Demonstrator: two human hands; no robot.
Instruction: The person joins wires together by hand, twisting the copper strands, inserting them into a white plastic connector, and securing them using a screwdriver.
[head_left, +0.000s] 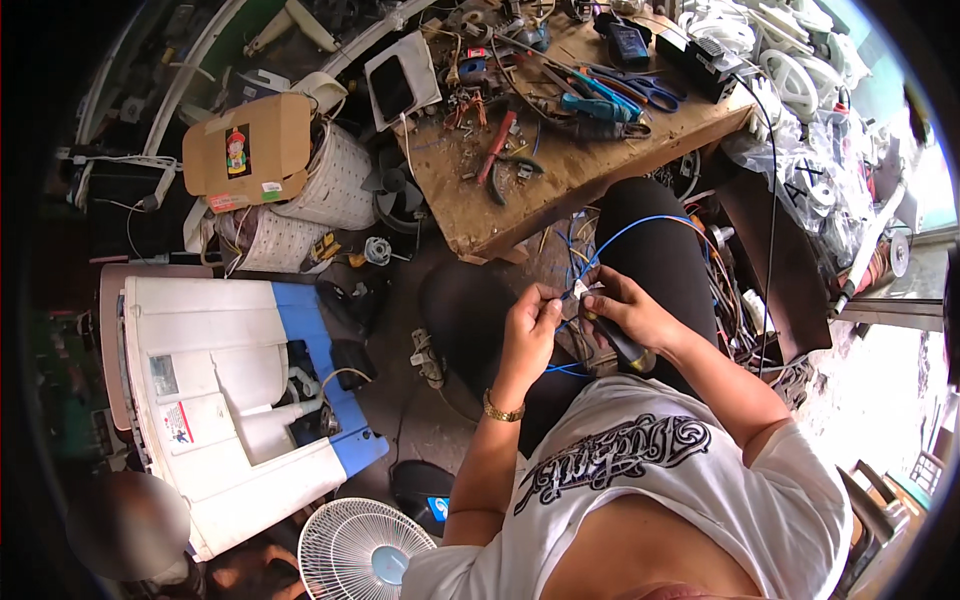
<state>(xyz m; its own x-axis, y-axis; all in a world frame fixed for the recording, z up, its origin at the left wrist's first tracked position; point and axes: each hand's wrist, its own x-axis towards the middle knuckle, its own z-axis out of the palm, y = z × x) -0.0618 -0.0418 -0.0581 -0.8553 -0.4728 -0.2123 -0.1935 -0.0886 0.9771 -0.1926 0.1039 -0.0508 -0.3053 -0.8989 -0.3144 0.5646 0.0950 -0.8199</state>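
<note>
In front of my lap, my left hand (pixel 533 322) pinches the end of a blue wire (pixel 640 222) beside a small white piece (pixel 580 289). My right hand (pixel 630 308) is closed round a screwdriver (pixel 632 350) with a black and yellow handle, its shaft hidden by the fingers. The fingertips of both hands nearly meet at the white piece. From there the blue wire arches over my right thigh. More blue wires (pixel 567 369) hang below the hands.
Ahead stands a wooden workbench (pixel 570 180) with red-handled pliers (pixel 497 150), scissors (pixel 655 92) and scattered parts. A white and blue appliance casing (pixel 210 390) lies at left, a fan (pixel 350 550) nearer me. Bundled wires (pixel 725 290) and bagged white parts (pixel 820 170) are at right.
</note>
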